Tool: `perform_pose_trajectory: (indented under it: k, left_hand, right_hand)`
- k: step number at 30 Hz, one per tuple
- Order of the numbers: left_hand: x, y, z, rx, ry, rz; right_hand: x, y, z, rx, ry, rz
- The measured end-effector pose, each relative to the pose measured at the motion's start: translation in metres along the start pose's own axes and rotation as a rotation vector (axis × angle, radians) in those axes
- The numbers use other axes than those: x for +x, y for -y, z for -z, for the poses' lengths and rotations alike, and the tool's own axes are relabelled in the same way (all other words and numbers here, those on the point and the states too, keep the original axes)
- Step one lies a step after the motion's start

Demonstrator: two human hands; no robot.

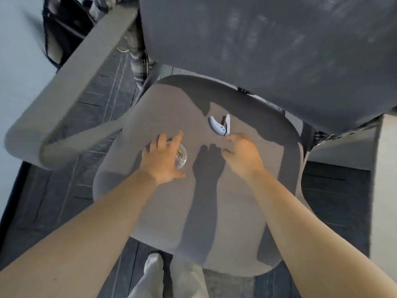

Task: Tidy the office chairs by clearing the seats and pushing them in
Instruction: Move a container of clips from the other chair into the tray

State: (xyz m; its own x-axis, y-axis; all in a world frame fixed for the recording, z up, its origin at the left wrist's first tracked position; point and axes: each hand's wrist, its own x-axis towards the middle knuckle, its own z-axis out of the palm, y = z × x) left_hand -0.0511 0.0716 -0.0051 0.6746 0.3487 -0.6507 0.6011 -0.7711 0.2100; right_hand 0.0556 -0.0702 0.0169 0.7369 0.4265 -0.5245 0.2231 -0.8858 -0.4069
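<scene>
Now the left hand (160, 161) cups a clear glass (181, 157) under spread fingers (178, 136), the white controller (220, 125) just beyond the right hand's (243, 154) half-curled, empty fingers; a hasty grab could tip the glass on the soft seat (214, 211).

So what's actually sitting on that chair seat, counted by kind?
Clear round object, looks like a glass or small transparent container, under the left hand: 1
White folding item, too blurred to name, just beyond the right hand: 1
Total on the seat: 2
</scene>
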Motion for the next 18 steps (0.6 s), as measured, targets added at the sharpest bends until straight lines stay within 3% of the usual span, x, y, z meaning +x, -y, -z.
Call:
perform_pose_trajectory:
  k: [4,11,18]
  left_hand:
    - [0.029,-0.002,0.003,-0.054,0.023,0.017]
    - [0.067,-0.005,0.029,-0.24,-0.163,0.024]
    - [0.067,-0.002,0.032,-0.266,-0.158,0.0]
  right_hand:
    - [0.043,-0.001,-0.008,0.005,-0.063,0.006]
    - [0.096,0.0,-0.03,-0.112,-0.072,-0.055]
    - [0.099,-0.008,-0.036,0.041,-0.083,-0.063]
